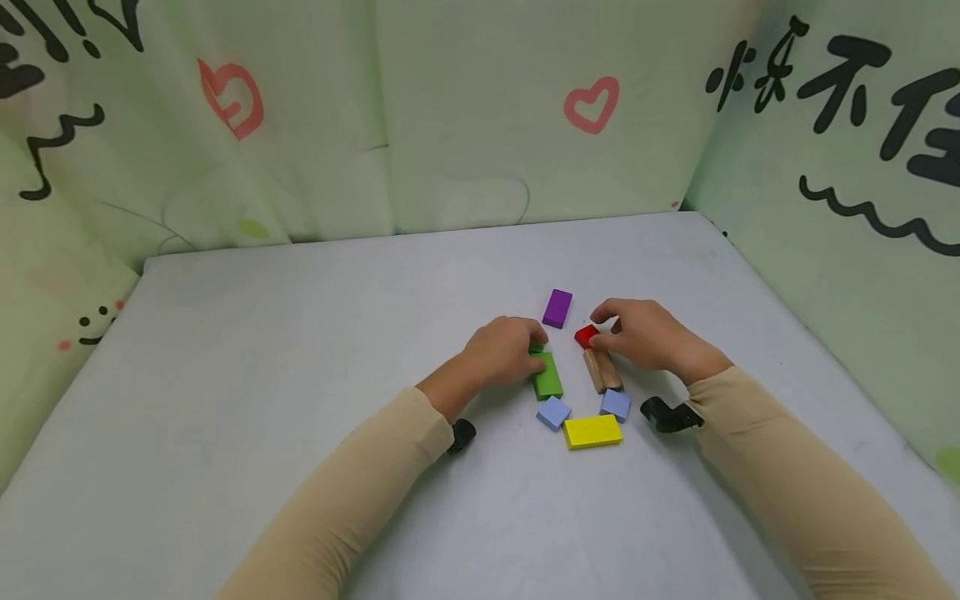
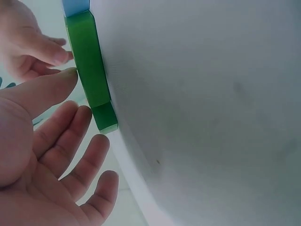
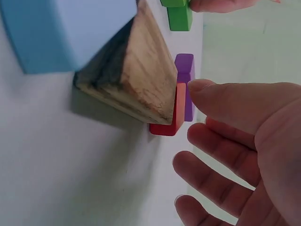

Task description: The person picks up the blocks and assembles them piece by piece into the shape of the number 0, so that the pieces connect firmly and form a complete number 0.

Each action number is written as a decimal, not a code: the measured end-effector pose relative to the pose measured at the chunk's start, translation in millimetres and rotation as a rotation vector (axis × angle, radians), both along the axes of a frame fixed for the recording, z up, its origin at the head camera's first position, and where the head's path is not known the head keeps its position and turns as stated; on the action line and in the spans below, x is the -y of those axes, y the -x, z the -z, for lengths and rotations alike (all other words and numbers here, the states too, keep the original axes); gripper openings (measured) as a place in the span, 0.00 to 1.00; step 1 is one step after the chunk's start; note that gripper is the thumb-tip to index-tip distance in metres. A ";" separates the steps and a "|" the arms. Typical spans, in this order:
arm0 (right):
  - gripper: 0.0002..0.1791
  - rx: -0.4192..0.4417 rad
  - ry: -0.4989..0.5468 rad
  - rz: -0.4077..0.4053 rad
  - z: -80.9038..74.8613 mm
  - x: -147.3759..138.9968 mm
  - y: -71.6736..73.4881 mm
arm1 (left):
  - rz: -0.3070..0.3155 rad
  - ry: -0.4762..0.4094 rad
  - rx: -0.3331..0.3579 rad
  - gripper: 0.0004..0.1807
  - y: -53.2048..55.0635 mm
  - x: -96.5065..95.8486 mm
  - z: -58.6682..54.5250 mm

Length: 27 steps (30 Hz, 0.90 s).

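My left hand (image 1: 504, 350) lies over a light green rectangular block (image 1: 548, 377) and a small dark green block (image 2: 104, 117) at its far end. Its thumb touches the light green block, and its loosely bent fingers reach the dark green one. My right hand (image 1: 647, 335) hovers by a small red block (image 1: 587, 336), thumb at the block's edge and fingers spread apart. Nearer than the red block is a bare wooden block (image 3: 148, 66), triangular at its end. Beyond both hands lies a purple block (image 1: 557, 308).
Two light blue blocks (image 1: 553, 412) lie at the near ends of the green and wooden rows. A yellow block (image 1: 592, 432) lies crosswise between them, closer to me. The white table (image 1: 262, 375) is bordered by pale green printed curtains (image 1: 465, 117).
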State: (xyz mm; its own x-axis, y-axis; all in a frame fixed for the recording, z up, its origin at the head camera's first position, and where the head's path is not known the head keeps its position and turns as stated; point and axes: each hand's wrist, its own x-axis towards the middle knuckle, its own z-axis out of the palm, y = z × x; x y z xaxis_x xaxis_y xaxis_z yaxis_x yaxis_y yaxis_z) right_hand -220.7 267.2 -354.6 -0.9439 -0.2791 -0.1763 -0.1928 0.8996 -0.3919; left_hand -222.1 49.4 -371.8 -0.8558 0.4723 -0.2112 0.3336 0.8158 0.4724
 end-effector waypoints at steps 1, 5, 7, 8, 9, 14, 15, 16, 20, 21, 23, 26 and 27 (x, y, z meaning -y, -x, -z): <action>0.21 -0.001 0.001 -0.003 0.8 0.4 1.6 | 0.001 0.002 0.000 0.21 0.0 -0.1 0.0; 0.20 0.004 -0.005 -0.013 4.1 2.1 6.2 | 0.009 0.008 0.000 0.21 -0.2 -0.5 -0.2; 0.19 0.008 -0.008 -0.016 4.9 3.0 7.3 | 0.013 0.012 -0.005 0.21 -0.5 -0.7 -0.4; 0.19 0.011 -0.009 -0.014 5.0 3.5 7.6 | 0.014 0.014 -0.007 0.21 -0.7 -0.8 -0.6; 0.19 0.012 -0.012 -0.013 5.2 4.0 7.7 | 0.014 0.016 -0.010 0.21 -0.8 -0.9 -0.7; 0.19 0.013 -0.017 -0.002 5.1 6.7 8.3 | 0.011 0.020 -0.012 0.21 -1.3 -0.3 -1.2; 0.19 0.015 -0.017 -0.001 5.1 7.3 8.5 | 0.010 0.019 -0.012 0.21 -1.4 -0.1 -1.1; 0.19 0.017 -0.016 0.001 5.1 7.9 8.7 | 0.009 0.018 -0.012 0.21 -1.3 0.1 -1.0; 0.19 0.012 -0.016 0.000 5.5 9.2 9.8 | 0.007 0.016 -0.016 0.21 -1.4 0.4 -0.1; 0.19 0.011 -0.016 0.000 5.6 9.3 10.0 | 0.009 0.017 -0.017 0.21 -1.5 0.5 0.1; 0.19 0.008 -0.019 0.000 5.9 9.3 10.4 | 0.009 0.019 -0.018 0.21 -1.6 0.5 0.2; 0.19 0.011 -0.020 0.004 5.8 9.6 10.3 | 0.007 0.023 -0.016 0.21 -1.8 0.5 -0.1; 0.19 0.011 -0.020 0.004 5.7 9.7 10.3 | 0.007 0.024 -0.014 0.21 -1.9 0.6 -0.2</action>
